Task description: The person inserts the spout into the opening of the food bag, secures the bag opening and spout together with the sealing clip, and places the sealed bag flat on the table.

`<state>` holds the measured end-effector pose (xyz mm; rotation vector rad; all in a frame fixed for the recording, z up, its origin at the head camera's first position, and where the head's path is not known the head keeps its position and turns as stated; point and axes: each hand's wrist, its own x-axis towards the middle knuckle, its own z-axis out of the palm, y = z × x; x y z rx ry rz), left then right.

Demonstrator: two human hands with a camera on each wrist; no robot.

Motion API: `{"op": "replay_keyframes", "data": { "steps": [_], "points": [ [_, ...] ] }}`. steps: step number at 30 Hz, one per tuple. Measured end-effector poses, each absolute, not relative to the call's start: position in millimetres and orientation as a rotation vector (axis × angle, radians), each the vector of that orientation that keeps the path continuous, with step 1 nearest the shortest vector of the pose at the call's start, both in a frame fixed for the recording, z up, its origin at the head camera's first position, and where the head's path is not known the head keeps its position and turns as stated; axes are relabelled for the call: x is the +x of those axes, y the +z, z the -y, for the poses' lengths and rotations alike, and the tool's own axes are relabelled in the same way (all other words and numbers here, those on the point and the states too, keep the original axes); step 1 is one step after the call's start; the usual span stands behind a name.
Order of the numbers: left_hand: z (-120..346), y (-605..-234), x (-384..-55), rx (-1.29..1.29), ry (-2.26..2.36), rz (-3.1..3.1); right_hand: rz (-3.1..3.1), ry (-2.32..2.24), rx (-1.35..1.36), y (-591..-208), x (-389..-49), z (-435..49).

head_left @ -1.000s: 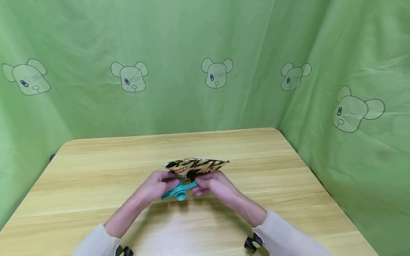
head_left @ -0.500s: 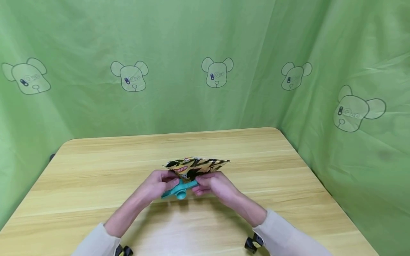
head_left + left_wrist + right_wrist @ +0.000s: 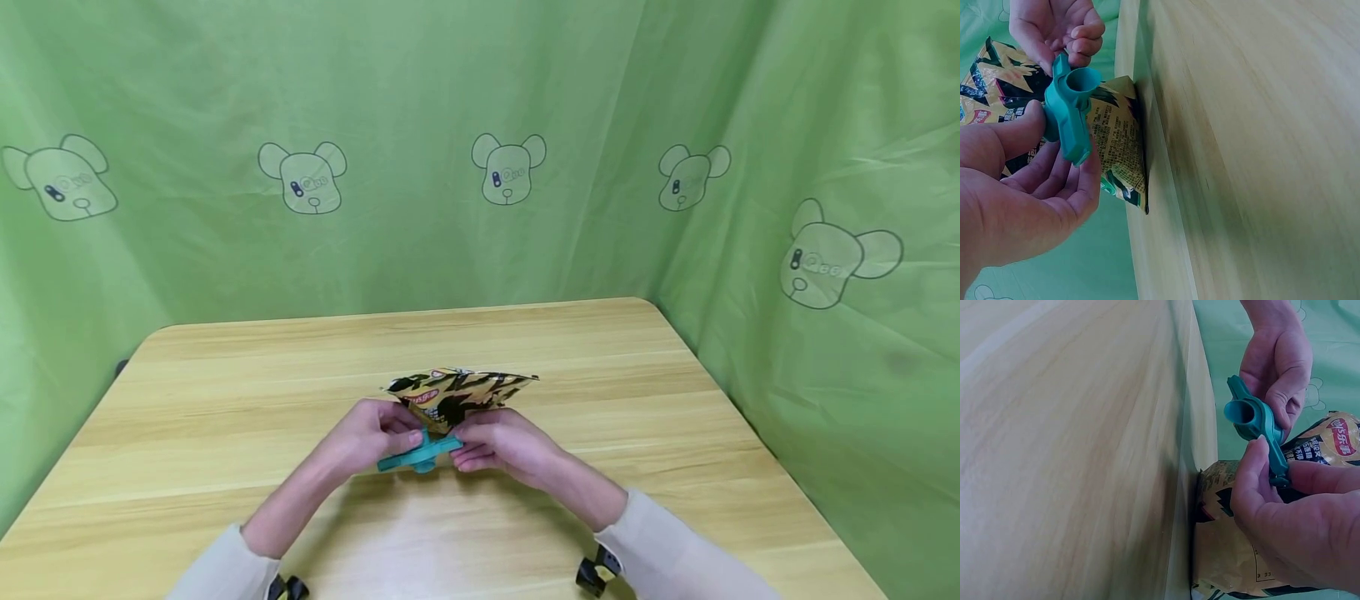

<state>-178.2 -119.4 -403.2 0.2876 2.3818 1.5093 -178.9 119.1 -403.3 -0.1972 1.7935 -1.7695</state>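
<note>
A gold-and-black chip bag (image 3: 459, 390) stands on the table, its printed back (image 3: 1113, 140) showing in the left wrist view. At its neck, on the side toward me, is a teal bag clip (image 3: 422, 455) with a round spout (image 3: 1240, 412). My left hand (image 3: 366, 437) holds the clip between the thumb on its near face and the fingers beneath. With thumb and forefinger my right hand (image 3: 510, 446) pinches the clip's right end, as the right wrist view shows. The hands and clip hide part of the bag's neck.
A wood-grain table (image 3: 225, 400) spreads around the bag. Green curtains (image 3: 420, 250) with bear-head outlines rise behind it and along both sides. Dark wrist-camera mounts (image 3: 597, 571) hang under the pale sleeves (image 3: 667, 542).
The clip has tilted, its spout turning downward. My right hand has dropped slightly, its fingers shifting to the clip's end. The left thumb has moved a little lower; the bag stays in place.
</note>
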Motion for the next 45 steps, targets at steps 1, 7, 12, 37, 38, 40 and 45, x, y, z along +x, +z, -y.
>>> {"op": "replay_keyframes", "data": {
  "steps": [1, 7, 12, 37, 38, 40, 45],
  "points": [
    [119.3, -403.3, -178.3, 0.288, 1.509, -2.383, -1.792, -1.774, -0.196, -403.3, -178.8, -119.1],
    [119.5, -403.3, -178.1, 0.295, 1.502, -2.387, -1.785, -1.794, -0.173, -404.3, -178.8, -119.0],
    [120.5, -403.1, -178.0, 0.307, 1.497, -2.391, -1.753, -1.823, -0.164, -406.0, -178.9, -119.3],
    [122.6, -401.9, -176.8, 0.357, 1.518, -2.32, -1.774, -1.815, -0.175, -409.2, -177.1, -120.9],
    [122.4, -402.0, -176.9, 0.352, 1.519, -2.318, -1.772, -1.817, -0.175, -409.4, -177.0, -120.9],
    [122.3, -401.8, -176.8, 0.347, 1.517, -2.321, -1.769, -1.822, -0.17, -409.7, -176.9, -121.0],
    [122.2, -401.9, -176.7, 0.34, 1.513, -2.338, -1.77, -1.825, -0.166, -409.2, -176.4, -119.5]
  ]
}}
